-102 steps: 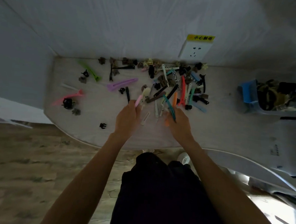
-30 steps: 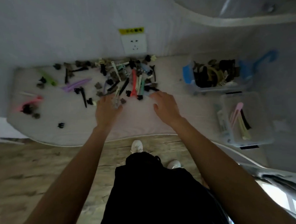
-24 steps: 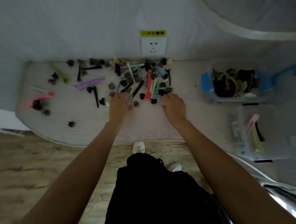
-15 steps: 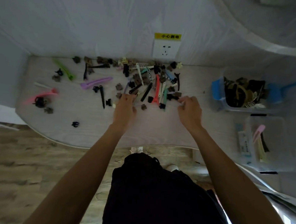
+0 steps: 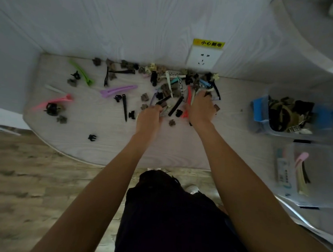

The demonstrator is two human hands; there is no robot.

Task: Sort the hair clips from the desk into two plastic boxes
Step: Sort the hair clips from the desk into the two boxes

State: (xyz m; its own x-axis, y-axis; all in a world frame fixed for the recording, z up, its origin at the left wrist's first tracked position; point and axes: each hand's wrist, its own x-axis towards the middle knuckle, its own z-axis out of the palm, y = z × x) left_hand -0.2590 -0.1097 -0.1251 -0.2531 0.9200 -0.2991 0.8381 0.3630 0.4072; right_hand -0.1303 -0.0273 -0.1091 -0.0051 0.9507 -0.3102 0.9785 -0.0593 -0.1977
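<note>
A mixed pile of hair clips [image 5: 174, 87] lies on the pale desk [image 5: 102, 143] below a wall socket. My left hand [image 5: 149, 120] rests at the pile's near edge, its fingers curled round a few thin pale clips [image 5: 165, 112]. My right hand [image 5: 201, 107] reaches into the pile with fingers stretched forward, lying over a long red clip [image 5: 188, 94]. At the right stand two plastic boxes. The far box [image 5: 259, 129] has a blue lid and holds dark and olive claw clips. The near clear box [image 5: 317, 201] holds long pink, cream and black clips.
Loose clips lie spread to the left: a purple one [image 5: 118, 90], a green one [image 5: 81, 75], a pink one [image 5: 53, 101], a long black one [image 5: 125, 107] and small black claws. A wall socket [image 5: 204, 57] sits behind the pile. The desk's curved front edge borders wooden floor.
My right hand has moved from the desk's bare part forward and left into the pile, over the red clip. My left hand stays at the pile's near edge holding its clips.
</note>
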